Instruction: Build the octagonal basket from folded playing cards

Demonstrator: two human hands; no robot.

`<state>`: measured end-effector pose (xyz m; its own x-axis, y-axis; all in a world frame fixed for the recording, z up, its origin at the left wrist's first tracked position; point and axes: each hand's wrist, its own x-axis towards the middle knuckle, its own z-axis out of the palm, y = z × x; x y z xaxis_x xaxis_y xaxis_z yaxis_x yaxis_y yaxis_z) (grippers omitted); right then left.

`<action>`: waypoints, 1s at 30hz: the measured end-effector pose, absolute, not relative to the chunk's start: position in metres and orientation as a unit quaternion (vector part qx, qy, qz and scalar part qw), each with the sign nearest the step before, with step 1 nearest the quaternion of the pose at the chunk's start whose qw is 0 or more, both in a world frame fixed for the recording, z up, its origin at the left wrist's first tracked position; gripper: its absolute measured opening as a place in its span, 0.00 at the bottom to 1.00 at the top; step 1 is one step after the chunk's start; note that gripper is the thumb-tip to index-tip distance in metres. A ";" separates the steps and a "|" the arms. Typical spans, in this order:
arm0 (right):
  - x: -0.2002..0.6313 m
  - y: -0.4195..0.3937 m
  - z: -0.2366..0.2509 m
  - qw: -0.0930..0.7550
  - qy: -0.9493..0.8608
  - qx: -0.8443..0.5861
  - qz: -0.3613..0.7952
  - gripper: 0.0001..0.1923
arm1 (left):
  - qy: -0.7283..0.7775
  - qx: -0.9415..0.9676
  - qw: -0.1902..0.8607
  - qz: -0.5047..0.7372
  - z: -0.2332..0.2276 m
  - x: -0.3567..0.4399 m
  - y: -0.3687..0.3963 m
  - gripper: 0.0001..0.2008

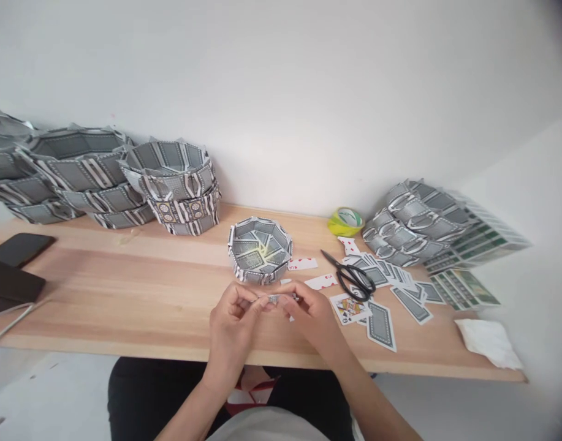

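Observation:
My left hand and my right hand meet over the front half of the table. Between them they pinch a small folded playing card, its ends covered by my fingers. Just beyond stands a low round basket made of folded grey-backed cards, with yellow tape at its bottom. Loose cards with red pips lie past my right hand, and a queen card is to its right. Black-handled scissors rest on the cards.
Tall card baskets line the wall on the left; another leans at the right. A yellow-green tape roll sits at the back. Grey-backed cards are scattered rightward near a white tissue pack. A phone lies far left.

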<state>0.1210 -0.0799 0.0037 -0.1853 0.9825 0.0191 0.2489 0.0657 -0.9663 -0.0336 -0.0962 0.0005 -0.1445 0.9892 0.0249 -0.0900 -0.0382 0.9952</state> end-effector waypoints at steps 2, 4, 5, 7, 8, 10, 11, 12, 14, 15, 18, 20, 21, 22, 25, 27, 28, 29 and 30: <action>0.125 -0.076 0.014 0.361 -0.648 -0.488 0.460 0.08 | 0.503 0.451 0.483 0.557 0.006 -0.034 -0.094 0.11; 0.127 -0.071 0.025 0.346 -0.660 -0.483 0.461 0.07 | 0.493 0.446 0.497 0.558 0.010 -0.033 -0.090 0.12; 0.127 -0.070 0.029 0.341 -0.663 -0.482 0.461 0.07 | 0.486 0.443 0.504 0.560 0.012 -0.033 -0.088 0.11; 0.127 -0.066 0.034 0.338 -0.668 -0.475 0.462 0.08 | 0.475 0.443 0.516 0.558 0.015 -0.034 -0.082 0.11; 0.128 -0.065 0.035 0.340 -0.668 -0.472 0.464 0.08 | 0.473 0.450 0.520 0.550 0.017 -0.035 -0.080 0.12; 0.128 -0.063 0.035 0.346 -0.662 -0.467 0.473 0.07 | 0.473 0.472 0.529 0.523 0.020 -0.041 -0.075 0.12; 0.128 -0.063 0.034 0.348 -0.658 -0.466 0.478 0.07 | 0.472 0.483 0.535 0.508 0.021 -0.044 -0.073 0.12; 0.129 -0.063 0.033 0.348 -0.655 -0.466 0.482 0.07 | 0.470 0.489 0.543 0.495 0.023 -0.047 -0.072 0.11; 0.128 -0.064 0.033 0.345 -0.658 -0.471 0.476 0.07 | 0.462 0.493 0.564 0.474 0.024 -0.052 -0.072 0.11; 0.127 -0.064 0.034 0.343 -0.664 -0.474 0.466 0.07 | 0.457 0.494 0.575 0.465 0.025 -0.054 -0.072 0.11; 0.123 -0.066 0.038 0.343 -0.689 -0.479 0.423 0.08 | 0.452 0.522 0.577 0.437 0.024 -0.055 -0.075 0.10; 0.121 -0.067 0.041 0.345 -0.703 -0.476 0.401 0.08 | 0.465 0.565 0.537 0.421 0.023 -0.055 -0.076 0.11; 0.121 -0.067 0.041 0.344 -0.709 -0.472 0.395 0.08 | 0.474 0.590 0.510 0.409 0.022 -0.055 -0.077 0.11; 0.121 -0.068 0.042 0.342 -0.713 -0.470 0.393 0.09 | 0.479 0.614 0.486 0.396 0.023 -0.055 -0.077 0.11; 0.124 -0.070 0.042 0.323 -0.721 -0.470 0.394 0.09 | 0.461 0.679 0.449 0.353 0.028 -0.060 -0.079 0.10; 0.127 -0.073 0.042 0.308 -0.729 -0.465 0.397 0.09 | 0.439 0.710 0.440 0.331 0.035 -0.063 -0.082 0.12; 0.129 -0.074 0.043 0.300 -0.733 -0.460 0.401 0.09 | 0.432 0.721 0.437 0.320 0.039 -0.065 -0.084 0.14; 0.131 -0.076 0.043 0.291 -0.739 -0.453 0.405 0.09 | 0.431 0.726 0.437 0.311 0.042 -0.066 -0.087 0.16; 0.132 -0.078 0.044 0.280 -0.746 -0.445 0.409 0.10 | 0.432 0.725 0.443 0.303 0.045 -0.067 -0.090 0.17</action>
<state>0.1325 -0.0783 0.0435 -0.4471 0.8929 0.0527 0.4349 0.2685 -0.8595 -0.0673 -0.0898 0.0448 0.4441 0.8942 0.0572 0.3581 -0.2357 0.9034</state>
